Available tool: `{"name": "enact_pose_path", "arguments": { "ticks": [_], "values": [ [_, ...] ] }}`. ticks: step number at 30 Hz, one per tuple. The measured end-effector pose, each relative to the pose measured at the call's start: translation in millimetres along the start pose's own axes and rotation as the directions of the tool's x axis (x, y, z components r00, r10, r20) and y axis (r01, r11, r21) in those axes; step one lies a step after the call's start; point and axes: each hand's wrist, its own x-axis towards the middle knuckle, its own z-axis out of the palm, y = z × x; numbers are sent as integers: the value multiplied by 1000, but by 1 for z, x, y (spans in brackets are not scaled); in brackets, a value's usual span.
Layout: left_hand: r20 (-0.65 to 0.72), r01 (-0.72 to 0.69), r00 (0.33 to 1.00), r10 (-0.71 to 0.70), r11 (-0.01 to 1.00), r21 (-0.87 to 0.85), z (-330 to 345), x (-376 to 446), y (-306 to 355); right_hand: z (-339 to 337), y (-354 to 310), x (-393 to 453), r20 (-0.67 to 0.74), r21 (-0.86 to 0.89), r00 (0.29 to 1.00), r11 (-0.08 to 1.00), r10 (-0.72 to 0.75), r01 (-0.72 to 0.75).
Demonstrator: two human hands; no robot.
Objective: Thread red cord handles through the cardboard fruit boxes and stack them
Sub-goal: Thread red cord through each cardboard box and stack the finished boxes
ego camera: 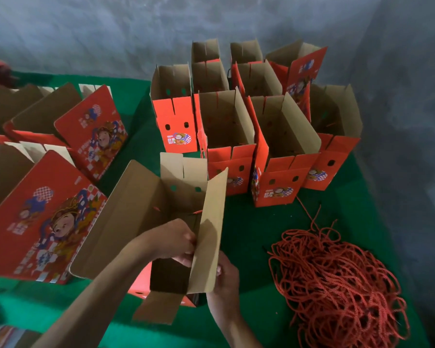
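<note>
Head view, the only one there is: an open-topped red-printed cardboard fruit box (161, 217) is being worked on at the near edge of the green felt-covered table (249, 234). The left hand (172, 241) is reached inside, fingers curled and pinched at the inner face of the tall brown right-side flap (209, 232). The right hand (225, 275) is pressed against the flap's outside; whether anything is gripped there can't be told.

A short bit of red cord (198, 211) is seen poking in through the right wall. Probably the handle end is being pulled through, so the wall should be kept braced from outside while the cord is drawn inward.

The tangled heap of red cord pieces (337, 280) is lying just right. The upright red boxes (274, 151) are standing behind.
</note>
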Motion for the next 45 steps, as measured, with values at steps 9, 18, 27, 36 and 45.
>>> {"name": "enact_pose_path", "arguments": {
  "ticks": [9,18,27,36,45],
  "values": [
    [-301,-94,939,167,965,243,2,15,-24,11,-11,22,105,-44,991,996,84,-79],
    [-488,-36,850,197,947,318,-19,24,-31,32,10,36,337,-598,941,773,3,212],
    [-496,49,860,123,946,320,-24,24,-50,45,21,50,377,-749,916,537,-137,389],
    [-440,-159,832,339,905,395,-46,37,-31,57,15,83,313,-753,941,571,-129,328],
    [-562,-178,644,519,816,550,-101,97,0,68,-8,188,153,-808,980,556,-124,196]
  ]
}}
